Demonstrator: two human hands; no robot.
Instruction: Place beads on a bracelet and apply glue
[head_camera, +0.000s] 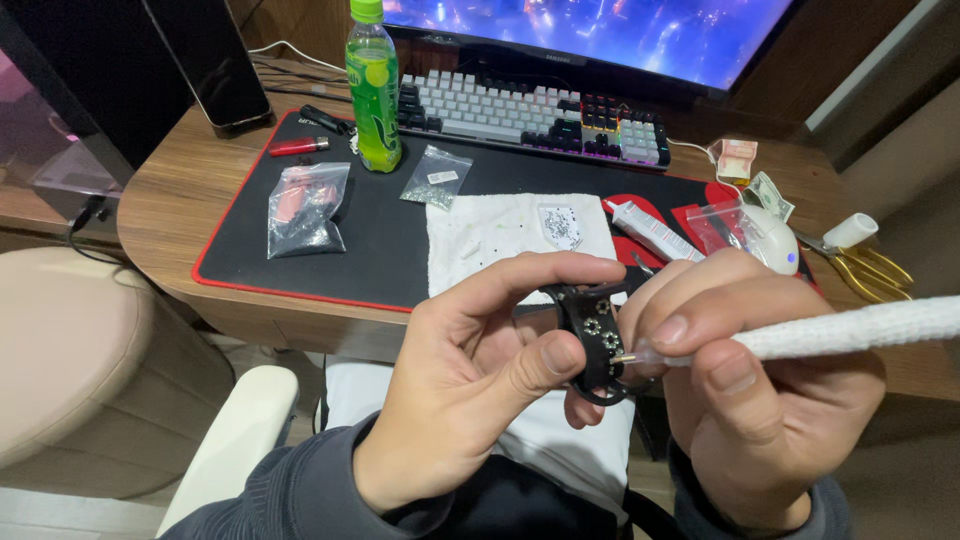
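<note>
Left hand (470, 390) pinching black studded strap (597, 340), right hand (745, 380) gripping white-wrapped tool (850, 330), clear bags (305, 205) by green bottle (373, 90) on worktop (180, 180)

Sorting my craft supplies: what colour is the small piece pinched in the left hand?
Black, studded with small sparkly stones; the small piece shows in the head view.

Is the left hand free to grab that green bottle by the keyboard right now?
Probably not as things stand. The left hand is pinching a small black studded piece, so its fingers are occupied. The green bottle stands upright across the black mat, with nothing blocking the path.
</note>
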